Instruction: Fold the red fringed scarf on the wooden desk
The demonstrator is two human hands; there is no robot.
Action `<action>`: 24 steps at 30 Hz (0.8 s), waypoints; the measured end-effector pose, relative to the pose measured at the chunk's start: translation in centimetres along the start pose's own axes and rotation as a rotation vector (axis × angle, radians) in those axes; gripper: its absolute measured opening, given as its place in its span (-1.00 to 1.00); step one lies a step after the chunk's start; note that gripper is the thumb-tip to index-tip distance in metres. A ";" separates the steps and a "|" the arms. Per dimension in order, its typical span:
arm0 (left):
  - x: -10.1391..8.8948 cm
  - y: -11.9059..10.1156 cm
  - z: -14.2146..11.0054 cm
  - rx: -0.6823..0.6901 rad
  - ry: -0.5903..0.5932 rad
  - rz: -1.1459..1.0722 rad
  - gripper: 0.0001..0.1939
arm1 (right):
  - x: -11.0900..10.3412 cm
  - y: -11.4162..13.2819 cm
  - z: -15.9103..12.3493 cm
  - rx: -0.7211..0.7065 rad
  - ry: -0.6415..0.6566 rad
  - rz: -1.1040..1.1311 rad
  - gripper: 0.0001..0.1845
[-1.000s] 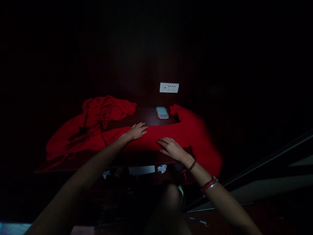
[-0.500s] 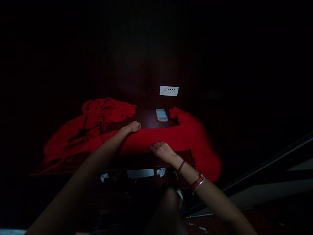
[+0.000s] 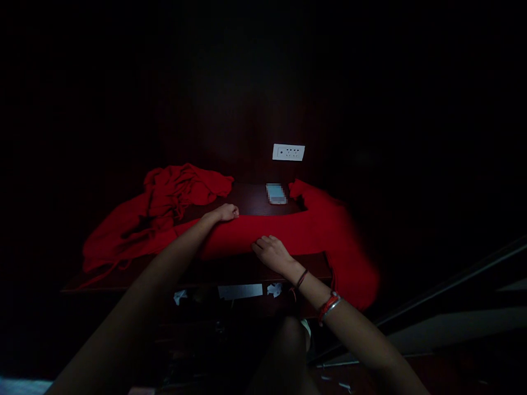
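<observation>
A red garment (image 3: 284,230) lies across a dark wooden table, one long strip of it stretched flat and its left part bunched up with thin ties. My left hand (image 3: 229,212) is closed at the far edge of the flat strip, pinching the cloth. At the strip's near edge, my right hand (image 3: 272,253) has its fingers bent down onto the cloth and appears to grip it; its fingertips are partly hidden. On the right, the garment spreads out and hangs over the table's front edge.
A phone-like object (image 3: 275,193), blurred out, lies behind the strip. A white wall socket (image 3: 289,152) sits above it. Below the tabletop (image 3: 251,206) are crumpled white paper (image 3: 274,289) and a pale flat piece (image 3: 240,291). My knee (image 3: 290,334) is underneath. The surroundings are very dark.
The whole view has shifted slightly, so things appear a little further right. Both hands stay at about the same places on the red garment, with the right fingers slightly more spread.
</observation>
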State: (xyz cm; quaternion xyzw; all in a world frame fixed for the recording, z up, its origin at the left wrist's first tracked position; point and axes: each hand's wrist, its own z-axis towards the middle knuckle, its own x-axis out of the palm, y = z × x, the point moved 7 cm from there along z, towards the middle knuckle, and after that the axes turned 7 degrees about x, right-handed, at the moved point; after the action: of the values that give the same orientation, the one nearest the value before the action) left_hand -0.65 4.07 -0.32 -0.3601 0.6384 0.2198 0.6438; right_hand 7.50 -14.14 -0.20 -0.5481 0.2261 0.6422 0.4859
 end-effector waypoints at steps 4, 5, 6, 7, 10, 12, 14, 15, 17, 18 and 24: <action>0.0 0.3 0.1 -0.010 -0.012 -0.017 -0.78 | -0.5 0.4 -0.1 0.001 -0.015 0.046 -0.72; 0.0 0.4 0.0 -0.017 -0.012 -0.021 -0.79 | -0.6 0.6 -0.1 -0.016 -0.014 0.054 -0.68; 0.1 0.5 0.0 -0.026 -0.011 -0.022 -0.79 | -0.6 0.8 -0.1 -0.036 -0.008 0.056 -0.66; 0.1 0.6 0.0 -0.036 -0.010 -0.022 -0.79 | -0.5 1.0 0.0 -0.054 0.001 0.049 -0.68; 0.3 0.9 -0.1 -0.068 -0.012 -0.011 -0.80 | -0.1 1.3 0.2 -0.098 0.032 0.002 -0.83; 0.3 1.1 -0.3 -0.083 -0.015 0.001 -0.79 | 0.0 1.5 0.3 -0.132 0.032 -0.021 -0.77; 0.4 1.2 -0.5 -0.091 -0.020 0.015 -0.79 | 0.0 1.6 0.4 -0.157 0.017 -0.026 -0.69; 0.4 1.4 -0.6 -0.092 -0.024 0.021 -0.79 | 0.0 1.6 0.4 -0.165 0.006 -0.024 -0.66; 0.5 1.7 -0.7 -0.089 -0.036 0.031 -0.80 | 0.1 1.6 0.4 -0.190 -0.001 -0.008 -0.65; 0.5 1.8 -0.8 -0.086 -0.042 0.035 -0.81 | 0.2 1.6 0.5 -0.204 0.003 0.004 -0.68; 0.6 2.2 -0.8 -0.067 -0.099 0.029 -0.82 | 0.3 1.2 0.9 -0.222 -0.012 0.028 -0.77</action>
State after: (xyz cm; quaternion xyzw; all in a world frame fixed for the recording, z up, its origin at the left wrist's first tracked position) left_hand -2.80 4.78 -1.30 -0.3606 0.6032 0.2679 0.6591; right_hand 6.03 -13.84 -0.51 -0.5915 0.1583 0.6733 0.4143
